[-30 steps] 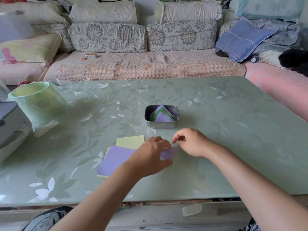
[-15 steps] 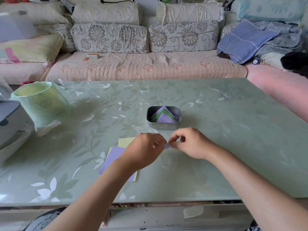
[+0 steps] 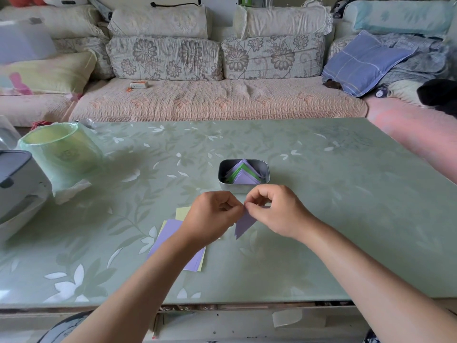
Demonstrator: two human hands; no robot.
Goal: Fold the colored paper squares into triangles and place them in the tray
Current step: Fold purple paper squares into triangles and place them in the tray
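Both hands are meeting low above the tabletop (image 3: 333, 219), just in front of the tray (image 3: 222, 170). The left hand (image 3: 212, 216) and the right hand (image 3: 274, 214) are pinching the upper corner of one purple paper (image 3: 243, 225) between curled fingers (image 3: 252, 206), so the fingers are narrow and closing on the sheet. The paper is hanging down from this pinch with its pointed end towards the person; whether the tip is touching the tabletop, I cannot tell. It seems the person is bringing two corners together so that the edges are matching before the crease is pressed. I am judging this as the folding step, not yet the placing.

The tray is already holding several folded triangles (image 3: 244, 173), purple and green, leaning one on another with the points away from the person, probably so that more are fitting inside. The unfolded squares (image 3: 170, 240) are lying in a small stack beneath the left forearm, purple on yellow, near for the next fold.
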